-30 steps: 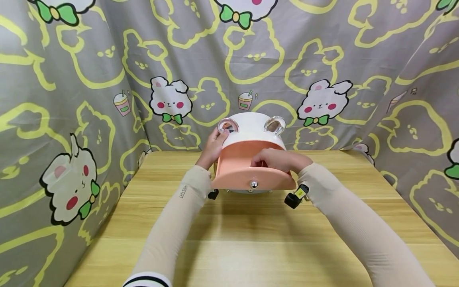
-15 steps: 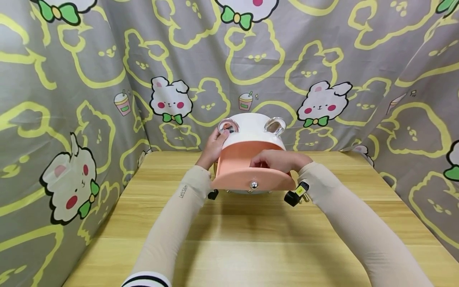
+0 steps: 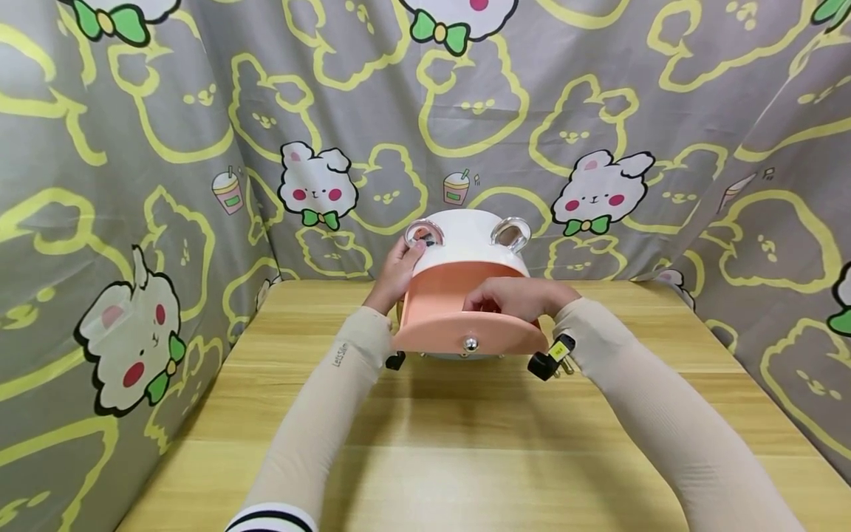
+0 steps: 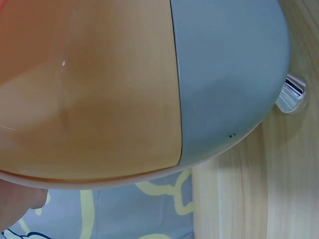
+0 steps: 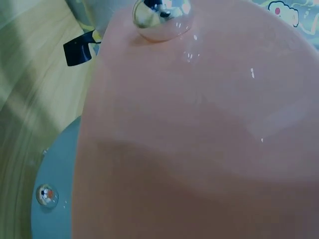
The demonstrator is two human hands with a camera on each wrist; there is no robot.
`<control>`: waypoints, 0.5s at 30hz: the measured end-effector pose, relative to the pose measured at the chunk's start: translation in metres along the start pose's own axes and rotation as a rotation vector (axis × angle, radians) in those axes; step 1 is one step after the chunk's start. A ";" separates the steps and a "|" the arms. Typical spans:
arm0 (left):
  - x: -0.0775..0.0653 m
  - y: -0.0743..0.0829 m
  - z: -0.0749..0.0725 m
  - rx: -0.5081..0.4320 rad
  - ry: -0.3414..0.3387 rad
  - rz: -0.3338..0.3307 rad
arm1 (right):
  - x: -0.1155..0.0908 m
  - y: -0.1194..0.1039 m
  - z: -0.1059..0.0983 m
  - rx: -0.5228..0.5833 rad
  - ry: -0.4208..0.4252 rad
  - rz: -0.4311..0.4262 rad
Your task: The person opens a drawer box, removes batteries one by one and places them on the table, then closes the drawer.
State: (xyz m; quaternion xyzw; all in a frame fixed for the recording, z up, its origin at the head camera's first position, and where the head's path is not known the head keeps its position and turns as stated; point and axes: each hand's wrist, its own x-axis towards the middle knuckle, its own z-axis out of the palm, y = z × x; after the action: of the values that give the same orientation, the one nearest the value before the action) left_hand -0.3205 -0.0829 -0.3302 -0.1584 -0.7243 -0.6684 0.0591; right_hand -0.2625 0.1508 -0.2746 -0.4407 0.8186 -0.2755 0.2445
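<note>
A rounded white storage box (image 3: 465, 229) with two shiny ring-shaped ears stands on the table, its peach drawer (image 3: 432, 330) pulled out towards me. My left hand (image 3: 397, 272) grips the box's left side, thumb by the left ear. My right hand (image 3: 512, 295) reaches over the drawer front with fingers bent down into the drawer. The fingertips are hidden behind that front, and I cannot tell whether they hold anything. A silver knob (image 5: 162, 17) sits on the drawer front in the right wrist view. Below it shows the blue-grey lower part (image 4: 229, 79) of the box in the left wrist view.
The wooden table (image 3: 452, 458) extends in front of the box and to both sides. A grey curtain (image 3: 385, 96) with yellow outlines and white rabbits hangs behind and at the sides. One silver foot (image 4: 291, 94) is under the box. Black wrist camera (image 3: 544, 366) hangs beside the drawer.
The right hand has shifted very slightly inside the drawer, and its wrist has turned a little. The left hand, box and drawer stay in place.
</note>
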 end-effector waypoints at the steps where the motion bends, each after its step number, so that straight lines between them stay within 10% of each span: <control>1: 0.001 0.000 0.000 -0.003 -0.001 -0.001 | 0.000 0.000 0.000 0.006 0.000 -0.001; 15: 0.001 0.000 0.002 -0.005 0.023 0.000 | 0.007 -0.001 0.004 -0.166 0.142 0.068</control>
State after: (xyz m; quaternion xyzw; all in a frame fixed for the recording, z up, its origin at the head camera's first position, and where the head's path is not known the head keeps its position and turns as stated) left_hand -0.3215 -0.0806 -0.3303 -0.1509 -0.7220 -0.6719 0.0671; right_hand -0.2628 0.1437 -0.2779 -0.4109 0.8682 -0.2289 0.1578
